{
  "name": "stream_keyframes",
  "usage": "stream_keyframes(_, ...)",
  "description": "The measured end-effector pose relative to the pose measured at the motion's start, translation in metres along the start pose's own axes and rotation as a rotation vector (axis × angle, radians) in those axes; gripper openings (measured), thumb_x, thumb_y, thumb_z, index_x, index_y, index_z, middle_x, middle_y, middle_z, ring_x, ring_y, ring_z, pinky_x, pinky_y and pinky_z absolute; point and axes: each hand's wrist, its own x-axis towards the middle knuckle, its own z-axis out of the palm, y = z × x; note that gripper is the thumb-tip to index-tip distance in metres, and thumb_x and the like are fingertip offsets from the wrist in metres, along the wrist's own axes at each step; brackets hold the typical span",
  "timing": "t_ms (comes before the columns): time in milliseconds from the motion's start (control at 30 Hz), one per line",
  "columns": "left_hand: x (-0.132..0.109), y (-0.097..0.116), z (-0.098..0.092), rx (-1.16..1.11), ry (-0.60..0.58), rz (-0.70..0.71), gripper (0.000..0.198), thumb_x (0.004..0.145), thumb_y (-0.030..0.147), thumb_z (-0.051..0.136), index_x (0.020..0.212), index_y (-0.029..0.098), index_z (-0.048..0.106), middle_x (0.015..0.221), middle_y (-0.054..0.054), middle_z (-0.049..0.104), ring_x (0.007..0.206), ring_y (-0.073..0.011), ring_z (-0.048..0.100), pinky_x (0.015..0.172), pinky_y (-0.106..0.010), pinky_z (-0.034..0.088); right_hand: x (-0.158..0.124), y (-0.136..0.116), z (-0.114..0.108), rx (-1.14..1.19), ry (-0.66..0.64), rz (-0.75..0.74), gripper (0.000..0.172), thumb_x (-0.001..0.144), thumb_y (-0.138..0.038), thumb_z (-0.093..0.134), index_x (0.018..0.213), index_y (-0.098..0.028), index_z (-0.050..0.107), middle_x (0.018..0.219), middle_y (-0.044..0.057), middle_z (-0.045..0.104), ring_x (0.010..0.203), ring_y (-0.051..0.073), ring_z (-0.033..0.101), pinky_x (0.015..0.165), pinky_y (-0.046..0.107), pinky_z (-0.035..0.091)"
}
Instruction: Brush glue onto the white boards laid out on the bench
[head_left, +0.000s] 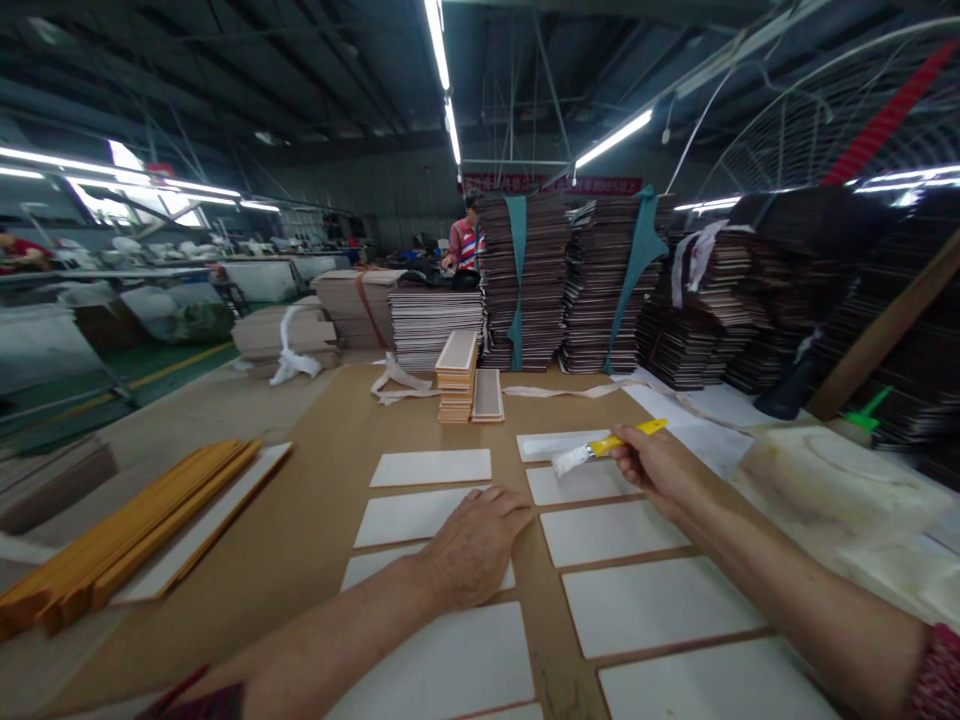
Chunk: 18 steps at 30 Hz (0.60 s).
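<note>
Nearest the camera lie white rectangular sheets point(652, 600) in two columns on the brown counter point(315, 520), narrow strips of bare brown showing between their edges. Behind them rise tall dark stacks of flat board point(600, 280), filling the counter's far edge and right side — little open room there. At the left edge a bundle of long yellow strips point(127, 535) lies slanted over a white board, with a broad bare stretch of counter between it and the sheets. A small stack of tan trays point(456, 378) stands beyond the columns. The left hand point(472, 545) rests flat, fingers spread open, pressing on a left-column sheet. The right hand point(652, 465) is closed around a yellow-handled brush point(604, 448) — its white bristles touch the upper right-column sheet.
</note>
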Motion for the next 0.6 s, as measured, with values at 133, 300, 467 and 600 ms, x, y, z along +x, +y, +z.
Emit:
stream_keyframes(133,-0.004,0.001,0.007,-0.047,0.017,-0.031,0.053,0.084,0.012,0.048,0.136,0.019,0.051,0.141,-0.006,0.056,0.122,-0.0264,0.050,0.107,-0.045,0.037,-0.007,0.008,0.012,-0.064,-0.042,0.041,0.024,0.101,-0.034,0.061,0.089,-0.013,0.061,0.071,-0.004,0.057,0.048,0.006,0.048,0.042,0.017,0.041)
stream_keyframes(300,-0.002,0.002,0.004,-0.075,-0.006,-0.023,0.052,0.086,0.016,0.048,0.138,0.020,0.050,0.147,-0.005,0.052,0.127,-0.0265,0.047,0.107,-0.046,0.035,-0.006,0.013,0.018,-0.098,-0.040,0.044,0.025,0.101,-0.035,0.060,0.090,-0.013,0.061,0.072,-0.004,0.056,0.047,0.006,0.048,0.041,0.016,0.041)
stream_keyframes(467,-0.003,0.003,0.004,-0.088,0.001,-0.017,0.048,0.088,0.017,0.047,0.135,0.022,0.053,0.145,-0.004,0.055,0.127,-0.0254,0.047,0.108,-0.045,0.033,-0.007,0.018,0.019,-0.106,-0.043,0.048,0.023,0.101,-0.035,0.060,0.093,-0.013,0.061,0.075,-0.003,0.057,0.050,0.007,0.049,0.043,0.017,0.042)
stream_keyframes(600,-0.003,0.002,0.006,-0.083,-0.003,-0.008,0.048,0.087,0.017,0.049,0.134,0.021,0.054,0.144,-0.003,0.055,0.126,-0.0257,0.047,0.107,-0.044,0.033,-0.008,0.020,0.023,-0.116,-0.042,0.050,0.022,0.101,-0.034,0.060,0.094,-0.013,0.061,0.076,-0.003,0.058,0.051,0.007,0.050,0.044,0.018,0.043)
